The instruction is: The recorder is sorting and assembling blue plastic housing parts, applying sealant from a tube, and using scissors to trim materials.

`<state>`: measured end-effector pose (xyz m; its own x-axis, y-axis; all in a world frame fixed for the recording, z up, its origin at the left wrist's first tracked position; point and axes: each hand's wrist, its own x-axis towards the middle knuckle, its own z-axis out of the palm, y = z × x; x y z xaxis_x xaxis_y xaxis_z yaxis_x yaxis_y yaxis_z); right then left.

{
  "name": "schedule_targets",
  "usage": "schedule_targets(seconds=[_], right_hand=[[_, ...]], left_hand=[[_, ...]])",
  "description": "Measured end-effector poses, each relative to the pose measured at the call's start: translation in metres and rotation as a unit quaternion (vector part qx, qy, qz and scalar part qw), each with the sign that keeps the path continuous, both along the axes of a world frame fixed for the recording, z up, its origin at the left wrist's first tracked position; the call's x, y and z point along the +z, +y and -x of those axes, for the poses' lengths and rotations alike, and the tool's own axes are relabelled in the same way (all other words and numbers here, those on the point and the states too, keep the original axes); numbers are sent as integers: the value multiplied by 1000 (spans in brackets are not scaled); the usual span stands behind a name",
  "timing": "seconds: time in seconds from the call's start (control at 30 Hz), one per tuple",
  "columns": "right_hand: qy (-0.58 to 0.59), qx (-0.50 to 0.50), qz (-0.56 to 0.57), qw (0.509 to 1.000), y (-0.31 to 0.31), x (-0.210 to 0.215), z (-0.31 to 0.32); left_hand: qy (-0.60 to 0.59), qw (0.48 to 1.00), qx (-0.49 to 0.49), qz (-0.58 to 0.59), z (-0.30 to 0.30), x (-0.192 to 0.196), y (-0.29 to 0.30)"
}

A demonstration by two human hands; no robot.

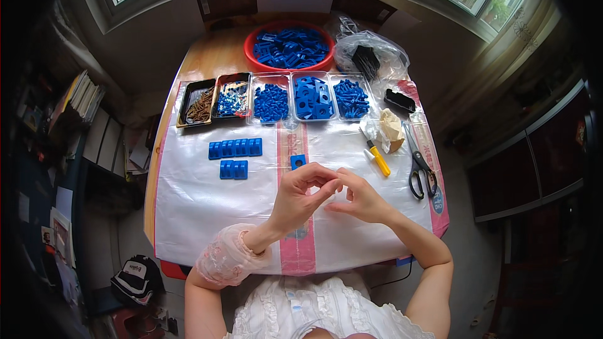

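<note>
Over the middle of the table my left hand [300, 198] and my right hand [363, 199] meet, thumbs and fingers bent in a pinch with the fingertips touching or nearly so. Whatever is between the fingers is too small or hidden to make out. Just beyond the left hand, a blue square plate with a round hole [298, 162] lies on the white covering sheet [207, 220]. To its left are two rows of blue plastic pieces, a longer far row [235, 148] and a shorter near row [233, 170].
Trays line the far side: brass-coloured screws [200, 106], small metal-and-blue parts [232, 102], then blue pieces [271, 102], [313, 97], [352, 98]. Behind stands a red basin [249, 56] of blue parts. A yellow-handled knife [379, 161], crumpled paper [391, 127] and scissors [417, 162] lie right.
</note>
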<state>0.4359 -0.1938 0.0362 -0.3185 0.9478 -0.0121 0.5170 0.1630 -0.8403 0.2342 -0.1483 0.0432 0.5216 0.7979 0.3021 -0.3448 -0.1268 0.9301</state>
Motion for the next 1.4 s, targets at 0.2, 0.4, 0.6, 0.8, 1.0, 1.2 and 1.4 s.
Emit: schedule_targets(seconds=[0.2,0.4,0.6,0.8,1.0,1.2,1.4], right_hand=[[220,51,173,959,17,-30,-18],[458,-3,294,839,14,-43,-13],[536,-18,322,780,9,-47,-13],[564,1,349,749,8,-43,-9],[578,-27,351,736,6,-49,-6],[590,-31,366,719,9,-57,-11],[635,-39,401,659,9,-53,-14]], left_hand=[[-19,996,69,54,7,2,11],[-19,988,123,90,12,1,28],[-12,984,154,83,14,-1,39],[6,983,166,83,10,-2,47],[19,984,163,75,7,-4,52],[-1,989,128,70,4,2,50],[7,997,69,34,8,16,51]])
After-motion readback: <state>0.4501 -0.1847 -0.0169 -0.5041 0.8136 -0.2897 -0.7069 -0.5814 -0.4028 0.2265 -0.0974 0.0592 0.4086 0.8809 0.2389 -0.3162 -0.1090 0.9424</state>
